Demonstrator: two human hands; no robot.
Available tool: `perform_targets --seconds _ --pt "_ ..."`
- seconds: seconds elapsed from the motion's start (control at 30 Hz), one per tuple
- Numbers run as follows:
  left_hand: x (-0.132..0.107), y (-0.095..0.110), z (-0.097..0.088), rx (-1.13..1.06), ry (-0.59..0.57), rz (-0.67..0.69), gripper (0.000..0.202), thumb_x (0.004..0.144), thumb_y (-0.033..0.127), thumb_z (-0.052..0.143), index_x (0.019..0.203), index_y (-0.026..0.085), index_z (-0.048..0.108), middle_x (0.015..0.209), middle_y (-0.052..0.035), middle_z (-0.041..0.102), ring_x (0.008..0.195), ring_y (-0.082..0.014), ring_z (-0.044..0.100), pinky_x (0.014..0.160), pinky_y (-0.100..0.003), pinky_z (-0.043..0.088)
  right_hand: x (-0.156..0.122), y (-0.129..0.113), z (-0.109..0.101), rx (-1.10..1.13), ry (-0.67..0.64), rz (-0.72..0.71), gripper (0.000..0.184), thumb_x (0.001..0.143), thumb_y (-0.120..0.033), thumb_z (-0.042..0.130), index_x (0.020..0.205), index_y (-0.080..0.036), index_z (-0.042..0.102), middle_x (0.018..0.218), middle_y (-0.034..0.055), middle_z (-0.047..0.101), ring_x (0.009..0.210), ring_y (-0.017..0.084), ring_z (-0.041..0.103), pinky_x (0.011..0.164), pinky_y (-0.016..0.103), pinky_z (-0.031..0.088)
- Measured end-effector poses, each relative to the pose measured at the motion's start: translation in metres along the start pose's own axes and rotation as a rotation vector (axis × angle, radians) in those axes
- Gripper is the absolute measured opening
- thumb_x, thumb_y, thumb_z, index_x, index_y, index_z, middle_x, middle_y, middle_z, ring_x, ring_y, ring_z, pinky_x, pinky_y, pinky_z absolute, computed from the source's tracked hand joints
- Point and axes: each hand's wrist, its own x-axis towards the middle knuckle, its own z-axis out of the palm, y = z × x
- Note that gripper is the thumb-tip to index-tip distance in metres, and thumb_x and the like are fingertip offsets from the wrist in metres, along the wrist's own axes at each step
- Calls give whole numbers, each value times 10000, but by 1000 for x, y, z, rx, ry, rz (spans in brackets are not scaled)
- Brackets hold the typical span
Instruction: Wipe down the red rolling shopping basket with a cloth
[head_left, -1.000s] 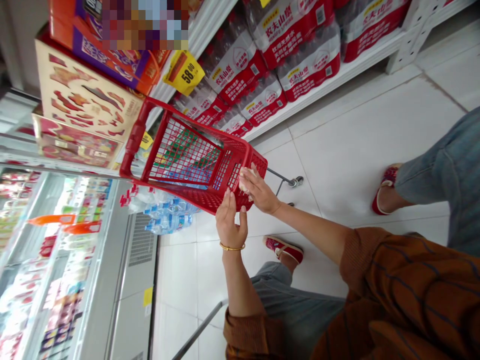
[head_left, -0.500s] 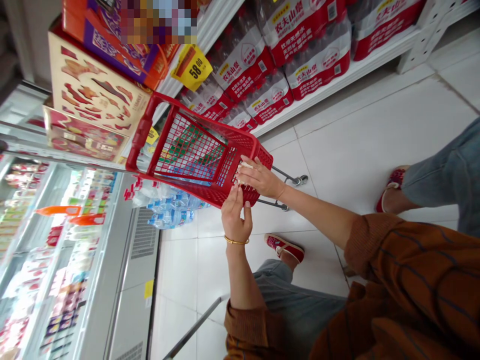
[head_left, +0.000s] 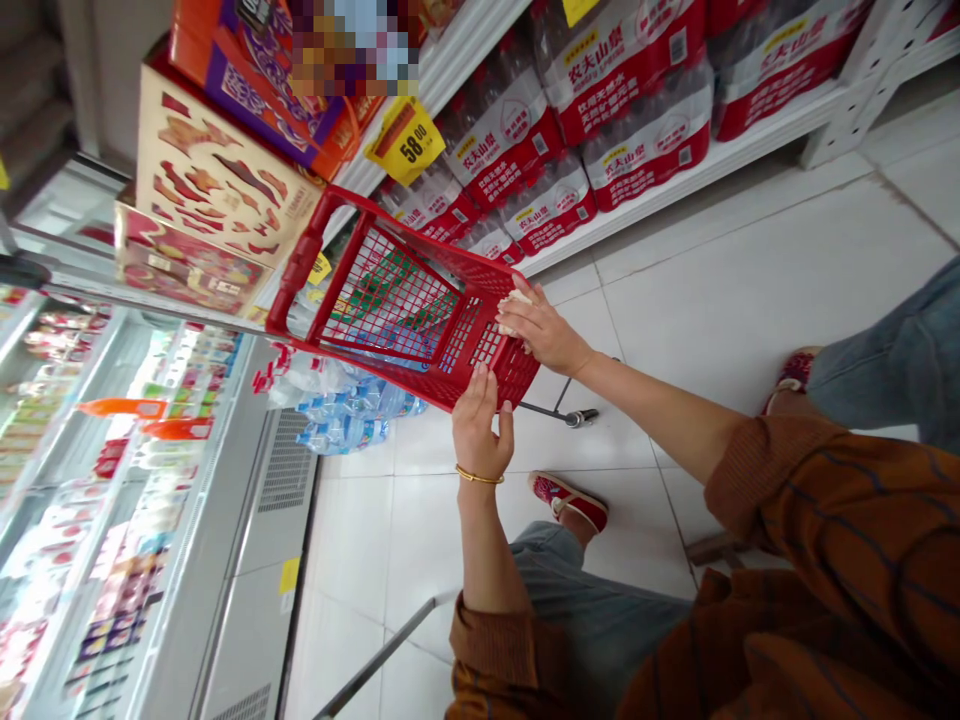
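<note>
A red plastic shopping cart (head_left: 491, 262) on metal legs stands tilted in view before me. In my right hand (head_left: 551, 330) is a crumpled whitish cloth (head_left: 514, 312), pressed by the fingers against the inside of the basket near its end wall. My left hand (head_left: 482, 425), with a gold bracelet on the wrist, rests its stretched fingertips on the basket's near side rim. Its thumb stands apart from the fingers. The cart's handle (head_left: 300, 260) lies at the far left end, beyond both hands.
A white shelf (head_left: 675, 150) with red-wrapped bottle packs (head_left: 630, 160) runs along the cart's far side. Boxes (head_left: 225, 180) and a yellow price tag (head_left: 407, 142) are at upper left. Blue-labelled water bottles (head_left: 352, 410) stand behind the cart. A refrigerated display (head_left: 255, 540) fills the left.
My right hand and the cloth have moved away from my left hand, toward the basket's far side. The cart appears slightly farther right and turned, and my left hand stays at the rim.
</note>
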Motion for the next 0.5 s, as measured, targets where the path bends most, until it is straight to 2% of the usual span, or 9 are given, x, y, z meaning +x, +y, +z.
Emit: perform_targets --seconds 0.13,0.2,0.27,0.37,0.5 --pt "0 1 0 -9 8 8 498 926 198 491 1414 121 427 1430 -215 482 1353 -267 453 1061 -462 440 7 -19 -3 -59 60 41 334 1013 -303 343 1158 -209 628 1260 74 620 1479 239 211 1218 607 68" --pt "0 2 0 -17 10 12 495 924 195 495 1407 107 433 1421 -228 487 1351 -271 455 1059 -463 441 13 -32 -5 -82 69 42 351 1016 -313 324 1145 -207 632 1242 90 632 1479 255 207 1206 625 87" --pt "0 2 0 -22 17 19 490 923 196 496 1400 102 440 1407 -232 500 1349 -272 459 1062 -465 439 18 -45 -4 -101 52 5 351 1014 -320 332 1133 -198 639 1205 95 653 1458 255 270 1201 590 180" --pt "-1 3 0 -14 37 24 473 924 205 494 1384 100 461 1371 -231 538 1331 -275 480 1053 -465 449 21 -58 1 -138 2 -85 323 998 -338 396 1078 -172 661 1122 93 691 1341 250 458 1141 520 339" --pt "-4 3 -1 -6 45 18 464 924 209 488 1374 99 474 1351 -230 556 1316 -276 496 1046 -460 459 21 -57 6 -230 -54 -184 293 978 -330 454 938 -168 695 984 83 728 1093 231 610 1018 482 445"
